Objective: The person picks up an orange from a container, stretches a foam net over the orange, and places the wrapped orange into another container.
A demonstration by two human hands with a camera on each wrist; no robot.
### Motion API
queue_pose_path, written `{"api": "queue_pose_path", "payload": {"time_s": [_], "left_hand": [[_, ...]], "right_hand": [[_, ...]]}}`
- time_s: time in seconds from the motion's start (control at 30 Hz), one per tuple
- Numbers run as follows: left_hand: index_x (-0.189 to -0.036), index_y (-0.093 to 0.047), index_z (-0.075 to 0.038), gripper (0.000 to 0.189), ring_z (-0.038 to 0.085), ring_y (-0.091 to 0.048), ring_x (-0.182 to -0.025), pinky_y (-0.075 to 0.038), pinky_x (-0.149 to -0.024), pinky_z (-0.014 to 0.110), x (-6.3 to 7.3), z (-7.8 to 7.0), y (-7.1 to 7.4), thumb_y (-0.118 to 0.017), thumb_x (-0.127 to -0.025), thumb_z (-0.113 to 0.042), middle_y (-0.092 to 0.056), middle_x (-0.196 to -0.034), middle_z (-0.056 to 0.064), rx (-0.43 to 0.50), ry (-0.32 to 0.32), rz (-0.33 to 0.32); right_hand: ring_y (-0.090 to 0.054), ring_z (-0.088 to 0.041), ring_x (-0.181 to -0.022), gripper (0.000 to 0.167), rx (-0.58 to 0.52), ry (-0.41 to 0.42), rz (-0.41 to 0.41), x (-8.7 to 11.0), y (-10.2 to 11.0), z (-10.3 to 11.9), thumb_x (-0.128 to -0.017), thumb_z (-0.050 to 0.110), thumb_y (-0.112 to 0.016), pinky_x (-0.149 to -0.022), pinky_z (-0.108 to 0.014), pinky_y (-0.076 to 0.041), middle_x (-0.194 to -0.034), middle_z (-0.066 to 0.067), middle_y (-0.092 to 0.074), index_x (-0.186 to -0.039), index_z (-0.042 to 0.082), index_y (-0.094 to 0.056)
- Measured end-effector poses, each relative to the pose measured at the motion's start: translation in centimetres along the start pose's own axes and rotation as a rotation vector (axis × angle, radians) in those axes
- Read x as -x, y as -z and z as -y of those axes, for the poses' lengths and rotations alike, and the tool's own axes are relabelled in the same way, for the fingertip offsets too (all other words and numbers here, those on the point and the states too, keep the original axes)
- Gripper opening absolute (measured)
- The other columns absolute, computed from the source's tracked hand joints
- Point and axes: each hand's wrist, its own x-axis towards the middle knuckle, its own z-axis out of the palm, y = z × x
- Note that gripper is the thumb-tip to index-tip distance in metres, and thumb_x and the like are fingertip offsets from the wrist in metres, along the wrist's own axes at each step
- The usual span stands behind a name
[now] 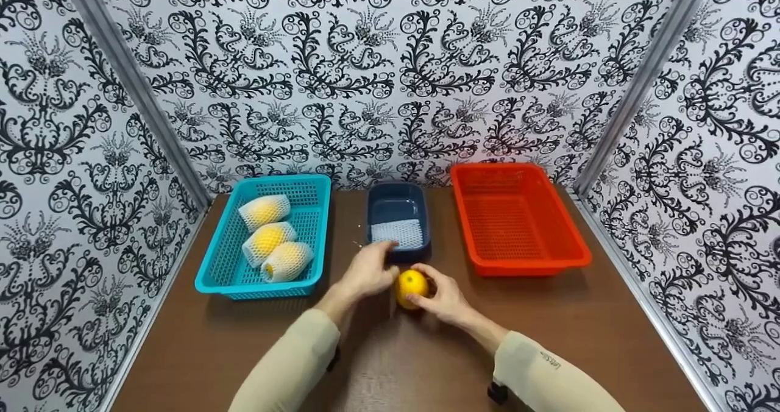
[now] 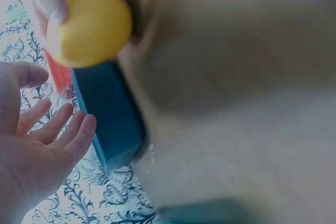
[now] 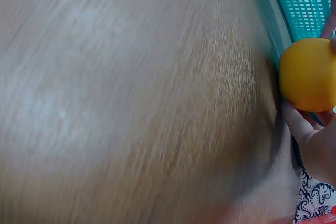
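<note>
In the head view, my right hand (image 1: 450, 300) grips a smooth yellow fruit (image 1: 411, 283) just above the brown table, thumb on the near side and fingers behind it. My left hand (image 1: 367, 270) is beside the fruit, its fingertips overlapping the front rim of a small dark blue bin (image 1: 395, 208). White foam netting (image 1: 397, 234) lies inside that bin. The left wrist view shows the left hand (image 2: 44, 140) with spread, relaxed fingers and nothing in them, apart from the fruit (image 2: 94, 27). Curled fingers of the right hand (image 3: 317, 148) support the fruit (image 3: 308, 74) in the right wrist view.
On the left stands a turquoise basket (image 1: 213, 287) with several yellow fruits in white foam nets (image 1: 270, 240). A red basket (image 1: 509, 223) is on the right, beyond the right hand. Patterned panels (image 1: 341, 77) enclose the table (image 1: 390, 369) at the back and sides.
</note>
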Motion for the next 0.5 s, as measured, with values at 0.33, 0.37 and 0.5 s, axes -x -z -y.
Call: {"api": "queue_pose_path", "payload": {"time_s": [0.33, 0.37, 0.5], "left_hand": [[-0.138, -0.073, -0.002, 0.043, 0.043, -0.073, -0.127, -0.058, -0.115, 0.057, -5.3, 1.3, 1.5, -0.073, -0.098, -0.019, -0.076, -0.133, 0.022, -0.228, 0.077, 0.007], [-0.136, -0.074, -0.002, 0.041, 0.043, -0.073, -0.126, -0.058, -0.114, 0.057, -5.9, 1.4, 1.3, -0.073, -0.098, -0.018, -0.077, -0.132, 0.021, -0.254, 0.077, 0.023], [-0.128, -0.080, -0.004, 0.034, 0.040, -0.076, -0.123, -0.061, -0.111, 0.052, -7.8, 1.1, 0.4, -0.074, -0.097, -0.014, -0.079, -0.128, 0.019, -0.362, 0.067, 0.098]], "right_hand": [[-0.077, -0.034, -0.117, 0.066, -0.026, -0.023, 0.057, -0.7, -0.1, -0.2, -0.095, 0.016, -0.091, -0.099, -0.035, -0.064, -0.140, -0.024, -0.075, -0.150, -0.004, -0.061], [-0.077, -0.033, -0.117, 0.066, -0.029, -0.025, 0.056, -0.7, 0.0, -0.2, -0.095, 0.015, -0.091, -0.099, -0.035, -0.064, -0.140, -0.024, -0.075, -0.150, -0.004, -0.061], [-0.076, -0.030, -0.117, 0.065, -0.038, -0.043, 0.056, -0.1, 0.4, -0.3, -0.094, 0.014, -0.091, -0.096, -0.032, -0.064, -0.141, -0.022, -0.075, -0.150, -0.003, -0.062]]}}
